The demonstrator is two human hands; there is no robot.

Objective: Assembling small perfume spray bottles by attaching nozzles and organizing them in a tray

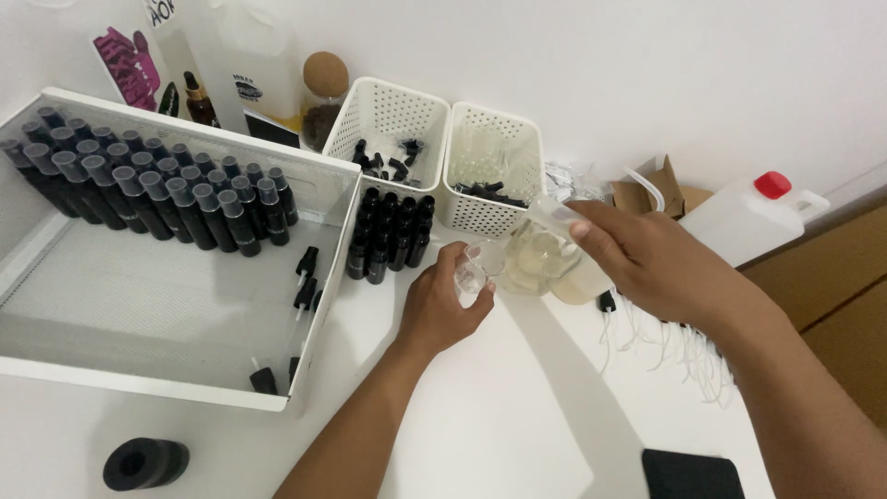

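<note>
A white bench (517, 425) runs along a plain white wall, crowded at the back with a large white tray (166, 305) holding rows of dark spray bottles (148, 185), a small block of black bottles (393, 236) standing just outside the tray, and two perforated white baskets (393, 115) with caps and small parts inside. A white jug with a red cap (753, 212) lies off to the right, and a black foam ring (145, 462) sits near the front left. In the middle of the bench, the left hand (443, 305) is curled around a small clear bottle (473, 268), fingers pinching it upright from the side and below. The right hand (647, 259) wraps around a clear squeeze bottle of pale yellow liquid (545, 259), tilted so its mouth meets the small bottle's opening; the two containers touch or nearly touch between the hands. The small bottle looks light, rigid and smooth, probably slippery if wet and easily tipped, so a firm grip round its body suits it. The squeeze bottle seems soft-walled and heavier with liquid, best held around its middle. Thin white tubes (656, 342) lie scattered under the right forearm.
</note>
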